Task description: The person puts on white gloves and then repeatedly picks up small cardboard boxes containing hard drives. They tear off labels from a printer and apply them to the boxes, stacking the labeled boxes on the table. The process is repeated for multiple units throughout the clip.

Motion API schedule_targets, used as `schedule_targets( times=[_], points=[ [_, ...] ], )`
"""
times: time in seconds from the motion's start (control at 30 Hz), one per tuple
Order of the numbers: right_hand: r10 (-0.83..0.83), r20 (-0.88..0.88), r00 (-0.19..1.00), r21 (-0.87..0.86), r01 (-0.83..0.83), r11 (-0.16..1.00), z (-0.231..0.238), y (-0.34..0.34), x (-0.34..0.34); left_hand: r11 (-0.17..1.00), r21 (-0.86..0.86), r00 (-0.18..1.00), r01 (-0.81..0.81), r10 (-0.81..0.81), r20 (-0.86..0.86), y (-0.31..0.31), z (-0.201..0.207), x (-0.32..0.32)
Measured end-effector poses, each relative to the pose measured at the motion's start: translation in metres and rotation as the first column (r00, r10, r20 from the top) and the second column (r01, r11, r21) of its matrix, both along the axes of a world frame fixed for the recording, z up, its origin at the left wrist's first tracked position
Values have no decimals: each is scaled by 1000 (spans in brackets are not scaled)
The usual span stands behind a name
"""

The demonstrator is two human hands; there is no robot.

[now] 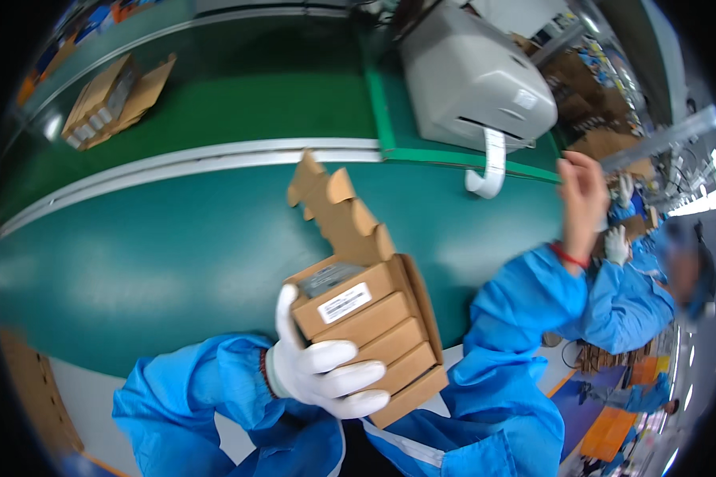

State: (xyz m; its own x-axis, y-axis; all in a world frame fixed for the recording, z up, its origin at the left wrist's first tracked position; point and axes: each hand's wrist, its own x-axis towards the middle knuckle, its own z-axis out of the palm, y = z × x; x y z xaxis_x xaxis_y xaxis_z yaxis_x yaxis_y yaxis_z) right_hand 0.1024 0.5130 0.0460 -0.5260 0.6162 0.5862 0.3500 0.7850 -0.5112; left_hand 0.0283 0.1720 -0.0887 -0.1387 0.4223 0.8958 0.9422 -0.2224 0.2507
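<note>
My left hand (pixel 326 378), in a white glove, is wrapped round a stack of small brown cardboard boxes (pixel 386 326). A white printed label (pixel 344 303) sits on the side of the uppermost box. Its notched cardboard lid (pixel 344 211) stands raised, and a grey item (pixel 330 278) shows inside; its kind is unclear. Bare and lifted to the right, my right hand (pixel 584 199) has loosely bent fingers with nothing visible in them. Nearest to it is a curled white label strip (pixel 493 167) hanging from a grey label printer (pixel 485 83), apart from the fingers.
A green-topped bench (pixel 135 262) spreads before me. Behind a metal rail (pixel 215 159) runs a green conveyor belt (pixel 254 79), bearing an opened brown carton (pixel 107 103) with small boxes. Another person in a blue smock (pixel 628 306) works at the right, with cartons nearby.
</note>
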Motion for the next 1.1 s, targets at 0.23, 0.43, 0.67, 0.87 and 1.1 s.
schedule_targets(
  times=[0.23,0.43,0.67,0.87,1.1],
  points=[
    [303,-188,934,-356,-352,866,-103,61,-10,996,-76,997,-49,44,-67,-1,-11,-3],
    [282,-131,951,-298,-309,903,-124,83,-22,997,-61,996,-55,51,-67,2,-13,0],
    [197,-320,927,-329,-304,894,-125,79,-23,1000,24,1000,-3,4,-25,9,-20,-4],
    [38,-189,981,345,30,938,-78,18,-24,995,62,997,78,-77,-22,6,-20,-13],
    [663,-66,746,-124,-666,736,-26,-155,-7,993,105,997,59,-64,48,12,-21,-7]
  ],
)
